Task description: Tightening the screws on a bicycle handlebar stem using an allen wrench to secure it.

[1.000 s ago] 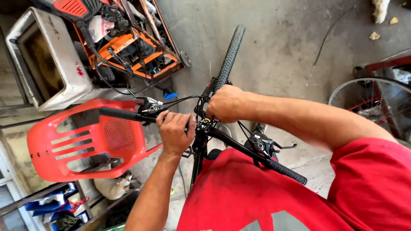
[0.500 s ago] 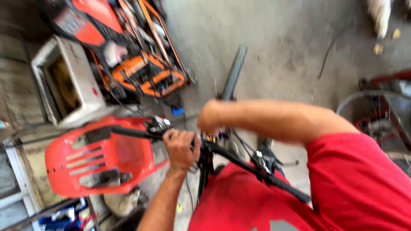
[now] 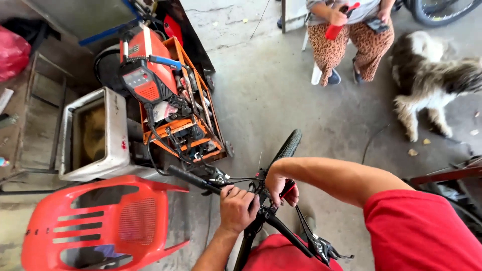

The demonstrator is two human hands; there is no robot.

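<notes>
On the concrete workshop floor (image 3: 281,100), an orange cart (image 3: 188,125) holding tools stands upper left, while the left hand (image 3: 238,208) and right hand (image 3: 279,184) each grip the bicycle handlebar (image 3: 201,181) closed.

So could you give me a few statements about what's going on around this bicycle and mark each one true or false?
1. The left hand grips the black handlebar near the stem. True.
2. The right hand rests on the red plastic chair. False: it is at the middle of the handlebar, over the stem, by something red.
3. A shaggy dog stands on the concrete floor. True.
4. The seated person in patterned trousers holds nothing. False: that person holds a red object.
5. The orange machine sits to the right of the bicycle. False: it is on the left.
</notes>
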